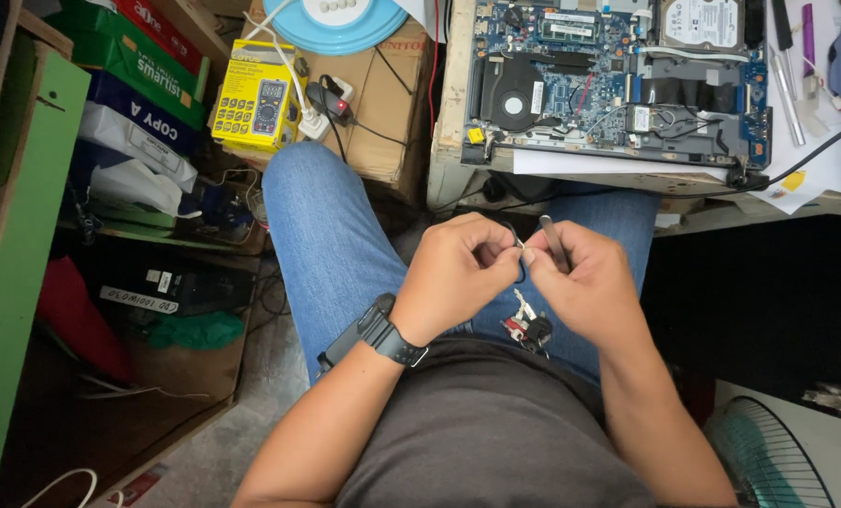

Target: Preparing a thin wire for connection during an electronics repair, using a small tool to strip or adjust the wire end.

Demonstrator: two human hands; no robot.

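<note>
Both my hands are together over my lap, above blue jeans. My left hand [458, 273], with a black watch [390, 334] on the wrist, pinches a thin dark wire [518, 256] that loops between the two hands. My right hand [585, 277] grips metal tweezers [554, 240] pointing up, and its fingertips meet the same wire. A bunch of keys [530, 327] hangs below the hands at my waist. An opened laptop with a bare blue circuit board [608, 80] lies on the wooden bench ahead.
A yellow multimeter box [256, 94] and a white plug adapter [319, 118] rest on cardboard at the left. Stacked paper packs [133, 113] fill a green shelf. A hard drive [703, 21] sits on the laptop. A fan grille [768, 461] stands at lower right.
</note>
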